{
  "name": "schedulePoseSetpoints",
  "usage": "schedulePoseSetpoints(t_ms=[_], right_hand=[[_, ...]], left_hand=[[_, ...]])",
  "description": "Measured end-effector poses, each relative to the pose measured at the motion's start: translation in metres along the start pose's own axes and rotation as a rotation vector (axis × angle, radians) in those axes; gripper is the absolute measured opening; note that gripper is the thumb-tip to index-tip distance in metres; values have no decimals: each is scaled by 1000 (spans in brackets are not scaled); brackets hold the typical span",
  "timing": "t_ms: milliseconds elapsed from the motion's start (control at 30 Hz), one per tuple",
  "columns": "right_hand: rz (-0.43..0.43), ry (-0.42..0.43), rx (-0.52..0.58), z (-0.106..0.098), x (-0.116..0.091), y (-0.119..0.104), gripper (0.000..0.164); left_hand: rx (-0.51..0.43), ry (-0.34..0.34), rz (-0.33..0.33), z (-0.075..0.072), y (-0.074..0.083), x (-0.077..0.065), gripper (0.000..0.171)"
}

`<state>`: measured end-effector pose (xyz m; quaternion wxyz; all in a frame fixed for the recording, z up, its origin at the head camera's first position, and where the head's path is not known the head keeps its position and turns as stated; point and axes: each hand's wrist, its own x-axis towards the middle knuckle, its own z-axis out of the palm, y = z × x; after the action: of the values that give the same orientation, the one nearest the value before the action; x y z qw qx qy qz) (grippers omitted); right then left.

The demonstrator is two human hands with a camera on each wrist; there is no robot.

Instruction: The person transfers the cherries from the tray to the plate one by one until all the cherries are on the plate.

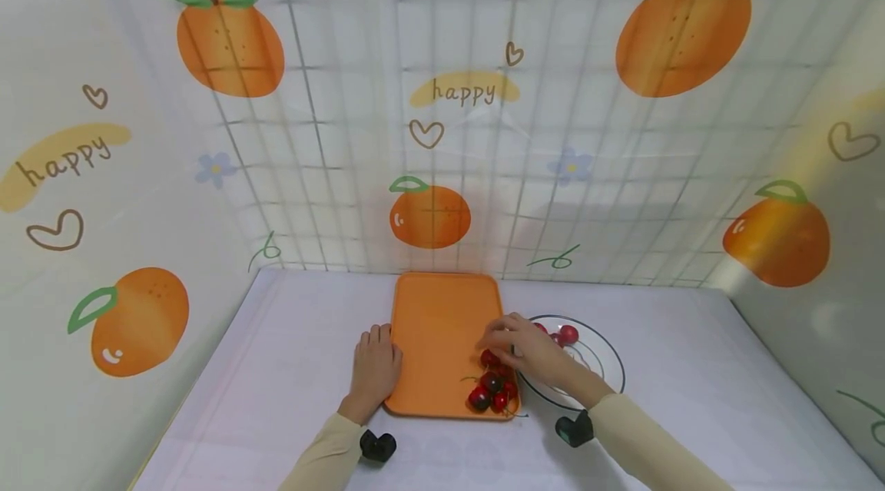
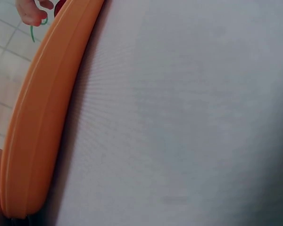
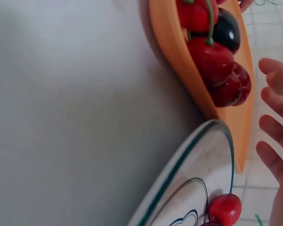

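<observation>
A sleeve led to the right hand, its parted fingers holding nothing near cherries on the tray; the left hand, fingers extended, touched the tray's edge. Moving cherries seemed the step, next calling for a gentle pinch.

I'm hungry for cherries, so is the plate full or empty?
Neither: a few cherries lie on the plate, and much of its white surface is bare.

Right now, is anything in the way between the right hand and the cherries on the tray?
Nothing visible: in the right wrist view, only open space separates the right hand from the cherries on the tray.
</observation>
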<state>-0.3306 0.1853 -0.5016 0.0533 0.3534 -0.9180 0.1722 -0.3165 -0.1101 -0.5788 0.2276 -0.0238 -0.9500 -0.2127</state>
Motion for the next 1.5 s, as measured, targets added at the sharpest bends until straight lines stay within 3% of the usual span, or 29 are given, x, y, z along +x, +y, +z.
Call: schedulePoseSetpoints(t_ms=[233, 467, 633, 933, 1267, 1500], right_hand=[[-23, -45, 19, 2, -1, 1, 24], [34, -94, 61, 2, -1, 0, 25], [19, -86, 39, 4, -1, 0, 26], [98, -109, 63, 6, 3, -3, 28], [20, -71, 64, 6, 2, -4, 24], [112, -69, 52, 10, 6, -8, 22]], left_hand=[[13, 5, 9, -1, 0, 0, 33], [9, 13, 6, -2, 1, -1, 32], [9, 24, 14, -4, 2, -1, 31], [29, 41, 33, -1, -1, -2, 31], [19, 7, 17, -1, 0, -1, 32], [8, 9, 12, -4, 2, -1, 32]])
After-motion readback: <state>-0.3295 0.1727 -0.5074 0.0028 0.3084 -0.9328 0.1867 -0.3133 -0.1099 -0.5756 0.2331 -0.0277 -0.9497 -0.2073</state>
